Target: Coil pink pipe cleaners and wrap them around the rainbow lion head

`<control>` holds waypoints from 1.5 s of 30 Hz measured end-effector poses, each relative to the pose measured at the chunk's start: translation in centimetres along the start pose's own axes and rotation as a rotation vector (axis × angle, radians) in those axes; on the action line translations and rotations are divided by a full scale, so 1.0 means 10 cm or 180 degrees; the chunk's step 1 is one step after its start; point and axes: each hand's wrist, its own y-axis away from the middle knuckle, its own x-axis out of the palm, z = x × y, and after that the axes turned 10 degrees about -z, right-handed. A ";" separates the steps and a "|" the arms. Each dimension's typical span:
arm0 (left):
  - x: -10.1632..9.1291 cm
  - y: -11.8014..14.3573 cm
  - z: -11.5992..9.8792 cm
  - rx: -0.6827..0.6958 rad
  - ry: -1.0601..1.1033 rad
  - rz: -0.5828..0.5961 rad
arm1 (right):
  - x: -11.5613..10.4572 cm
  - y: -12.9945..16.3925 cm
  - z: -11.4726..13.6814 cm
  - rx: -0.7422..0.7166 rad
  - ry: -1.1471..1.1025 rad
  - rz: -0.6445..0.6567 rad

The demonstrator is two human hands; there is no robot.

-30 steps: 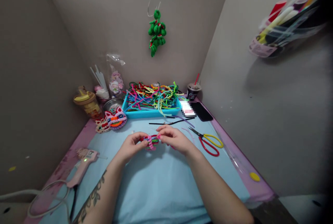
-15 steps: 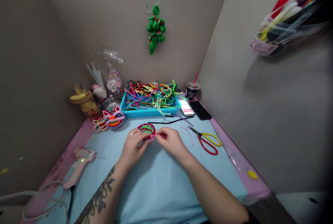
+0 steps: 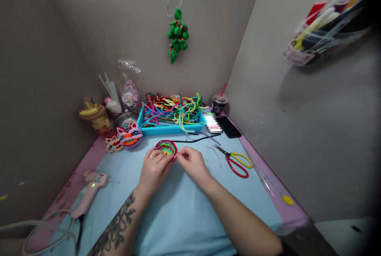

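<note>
A round pipe-cleaner piece has a red rim, green and red rows and a bit of yellow low in its middle. My left hand is closed on its near left side, fingers lying over its front. At the right edge of the piece, my right hand pinches with thumb and forefinger by a pink bit of the rim. The fingertips hide what exactly they grip there. Both hands are just above the blue cloth. A black pipe cleaner lies behind them.
A blue tray of pipe cleaners stands at the back. Scissors and phones lie to the right, a pink glue gun to the left. Lion-head crafts, cups and a metal bowl fill the back left.
The round piece has turned slightly, showing more of its face and some yellow. My left fingers now lie flatter over it. My right hand has shifted a little left, still pinching at the edge.
</note>
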 end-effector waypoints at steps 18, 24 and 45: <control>-0.03 -0.01 -0.03 0.0017 -0.0204 -0.0159 | 0.05 0.07 0.01 -0.0622 0.0168 -0.0310; -0.03 -0.01 -0.03 0.0085 -0.0266 -0.0120 | 0.11 0.05 0.00 0.0790 -0.0928 -0.0009; -0.07 -0.02 0.03 -0.0566 0.0488 0.0545 | -0.15 -0.10 -0.01 -0.1401 -0.0145 0.0475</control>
